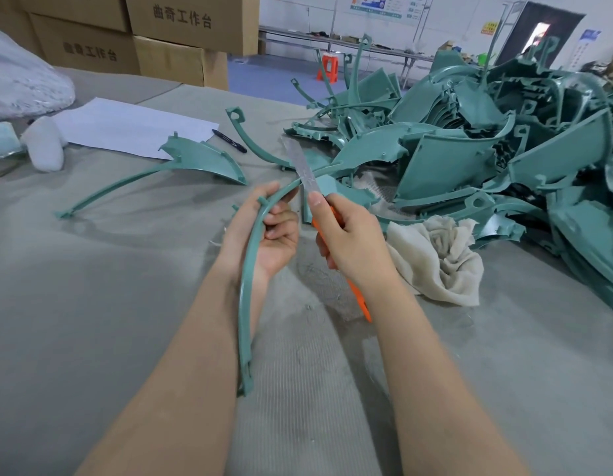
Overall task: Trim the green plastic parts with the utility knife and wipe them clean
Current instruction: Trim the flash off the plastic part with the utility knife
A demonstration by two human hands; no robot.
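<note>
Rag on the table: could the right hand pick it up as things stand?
Probably not yet: the right hand grips the knife. The rag lies uncovered just beside it, nothing between, so it could once the knife is down.

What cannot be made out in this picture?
Head view:
- utility knife: handle mostly hidden by the right hand; blade blurred where it meets the curved green part.
- pile of green parts: cut off by the right edge.
- wall posters: too small to read.

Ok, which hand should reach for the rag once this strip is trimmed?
Probably the right hand: the rag lies just beside it, though it must drop the knife first. The left hand grips the strip.
</note>
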